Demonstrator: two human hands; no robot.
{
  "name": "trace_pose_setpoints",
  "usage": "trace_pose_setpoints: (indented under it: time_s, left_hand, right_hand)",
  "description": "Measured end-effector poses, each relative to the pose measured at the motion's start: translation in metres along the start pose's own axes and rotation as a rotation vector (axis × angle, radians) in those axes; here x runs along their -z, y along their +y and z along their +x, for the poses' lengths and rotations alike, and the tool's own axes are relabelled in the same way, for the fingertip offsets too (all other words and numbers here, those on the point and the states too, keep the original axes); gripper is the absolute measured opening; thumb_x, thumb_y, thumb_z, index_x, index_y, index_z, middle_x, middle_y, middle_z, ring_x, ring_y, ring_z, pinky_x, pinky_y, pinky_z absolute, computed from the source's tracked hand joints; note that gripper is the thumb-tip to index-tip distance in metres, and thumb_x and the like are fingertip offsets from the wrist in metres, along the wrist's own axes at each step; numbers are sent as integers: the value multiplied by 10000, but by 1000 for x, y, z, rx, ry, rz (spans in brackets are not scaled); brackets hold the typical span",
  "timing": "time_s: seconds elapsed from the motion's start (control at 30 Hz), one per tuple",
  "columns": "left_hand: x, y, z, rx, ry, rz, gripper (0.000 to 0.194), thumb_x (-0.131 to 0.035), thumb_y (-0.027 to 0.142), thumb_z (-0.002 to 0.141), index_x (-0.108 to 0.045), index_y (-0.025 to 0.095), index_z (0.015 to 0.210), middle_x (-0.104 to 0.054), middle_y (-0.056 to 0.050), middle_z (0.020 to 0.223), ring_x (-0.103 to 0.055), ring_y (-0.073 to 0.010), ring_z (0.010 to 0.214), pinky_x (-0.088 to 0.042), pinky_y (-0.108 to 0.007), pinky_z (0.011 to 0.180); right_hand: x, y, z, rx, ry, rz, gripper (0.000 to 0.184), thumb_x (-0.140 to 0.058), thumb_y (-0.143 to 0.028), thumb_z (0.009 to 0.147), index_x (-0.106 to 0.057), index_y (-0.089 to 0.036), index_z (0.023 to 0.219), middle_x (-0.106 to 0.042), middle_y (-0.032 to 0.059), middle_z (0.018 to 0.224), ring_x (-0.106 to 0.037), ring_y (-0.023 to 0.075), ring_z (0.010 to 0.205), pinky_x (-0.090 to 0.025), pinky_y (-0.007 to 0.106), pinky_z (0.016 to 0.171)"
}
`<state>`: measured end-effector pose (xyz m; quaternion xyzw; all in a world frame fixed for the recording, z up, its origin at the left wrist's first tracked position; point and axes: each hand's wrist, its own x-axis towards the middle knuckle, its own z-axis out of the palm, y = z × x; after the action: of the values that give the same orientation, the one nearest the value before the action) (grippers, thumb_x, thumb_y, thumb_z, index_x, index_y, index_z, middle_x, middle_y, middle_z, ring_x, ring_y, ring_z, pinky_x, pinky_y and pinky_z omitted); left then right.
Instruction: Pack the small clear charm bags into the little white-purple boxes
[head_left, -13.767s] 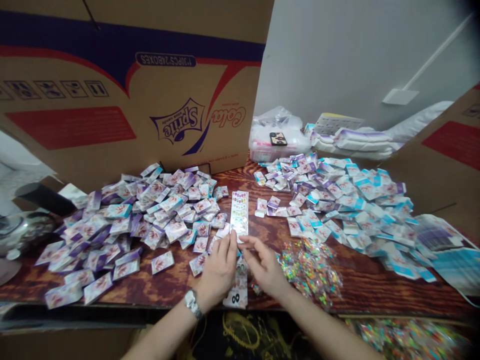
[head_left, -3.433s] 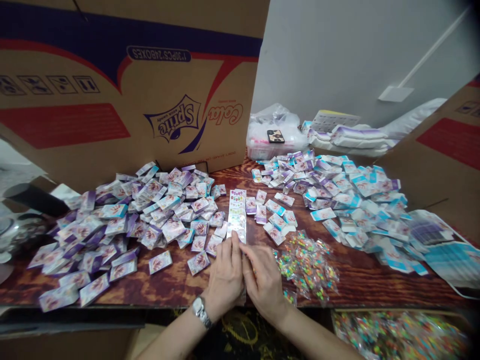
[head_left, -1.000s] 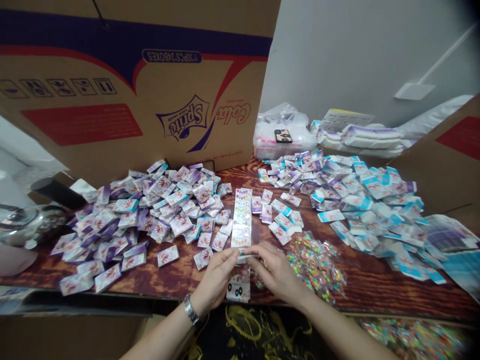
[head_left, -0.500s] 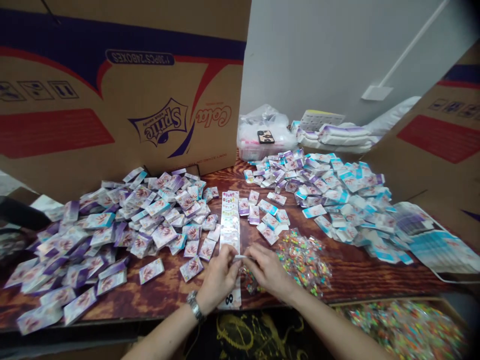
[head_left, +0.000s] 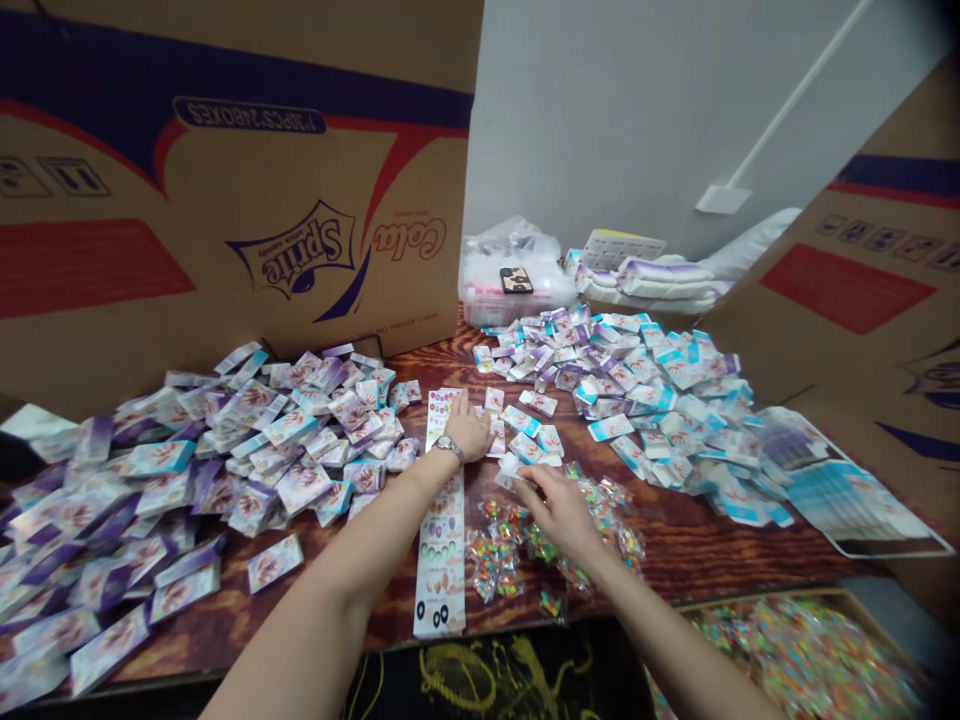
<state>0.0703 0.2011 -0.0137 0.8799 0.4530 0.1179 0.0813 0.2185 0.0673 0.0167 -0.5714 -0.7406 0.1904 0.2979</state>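
On the wooden worktop (head_left: 701,555), the left hand (head_left: 469,428) rests palm down, fingers loosely apart, its forearm crossing a long sticker strip (head_left: 442,560). The right hand (head_left: 559,510) curls down over small white boxes (head_left: 525,447); whether it pinches one is hidden. Bags of colourful pieces (head_left: 487,565) lie just below, between larger box piles (head_left: 187,480).

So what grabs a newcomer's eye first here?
A big heap of small white-and-purple packets covers the left of the wooden table, and a second heap the right. Between them, the left hand reaches across a long printed strip, and the right hand is above bright plastic bags. An upside-down Sprite and Cola carton towers behind.
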Motion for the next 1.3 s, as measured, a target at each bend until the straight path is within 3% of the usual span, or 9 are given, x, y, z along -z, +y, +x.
trace_pose_setpoints:
  time_s: [0.1,0.2,0.37,0.57,0.77,0.87,1.0,1.13,1.3]
  left_hand:
    - [-7,7,-4,-30,-52,29,336,-518,322,832,-598,69,1036,-553,-234,1163,-265,-394,1292,-186,-579,1017]
    - [-11,14,-6,-35,-112,34,300,-503,304,862,-588,83,1046,-553,-202,1153,-407,-343,1204,-325,-531,965]
    - [-14,18,0,-7,-179,-20,326,-538,325,872,-522,150,1145,-548,-85,1157,-569,-208,988,-489,-419,830]
    - [-5,13,2,68,-154,-254,321,-533,323,875,-520,153,1147,-545,-85,1163,-569,-209,989,-492,-422,826]
    - [24,6,-7,149,-89,-674,458,-517,182,820,-456,160,1274,-628,-77,1040,-600,-197,917,-484,-339,797]
    - [47,0,-25,153,-78,-895,589,-421,129,795,-316,172,1373,-640,-69,1012,-624,-152,788,-493,-272,672]
    - [72,-14,-66,167,-80,-1186,560,-411,165,780,-368,182,1338,-641,-74,970,-619,-129,702,-485,-255,634]
    - [77,-21,-111,297,-47,-1753,540,-506,167,714,-439,228,1246,-625,-41,941,-619,-133,713,-488,-262,661]
    - [72,-8,-145,362,31,-1915,599,-644,211,689,-386,262,1228,-614,-28,949,-633,-167,791,-500,-305,726]
  right_hand:
    - [6,8,-1,-16,-71,-42,166,-449,-279,901,-585,-194,858,-596,34,802,-545,175,761,-377,264,690]
    - [7,13,1,-64,-214,-89,203,-436,-294,902,-596,-188,837,-612,38,796,-554,181,766,-385,268,699]
    - [-14,12,5,-97,-355,-92,160,-505,-283,864,-621,-203,940,-674,23,869,-610,168,791,-410,231,684]
    - [-41,7,5,-190,-371,-234,235,-572,-303,808,-602,-168,998,-683,81,868,-639,225,809,-408,261,664]
    - [-45,0,0,-170,-328,-313,152,-530,-272,832,-573,-188,951,-605,105,980,-624,218,779,-398,273,631]
    - [-41,-5,1,-107,-323,-265,100,-532,-271,839,-569,-199,899,-612,60,916,-610,188,762,-390,250,626]
    - [-26,-13,3,-41,-283,-94,119,-496,-300,877,-563,-207,907,-635,1,800,-591,149,716,-399,234,634]
    - [-8,-29,1,-24,-211,259,291,-564,-341,846,-541,-222,1110,-650,9,879,-591,147,737,-435,240,635]
    - [7,-66,2,118,-184,351,138,-554,-274,861,-610,-210,970,-635,25,877,-578,143,770,-453,252,673]
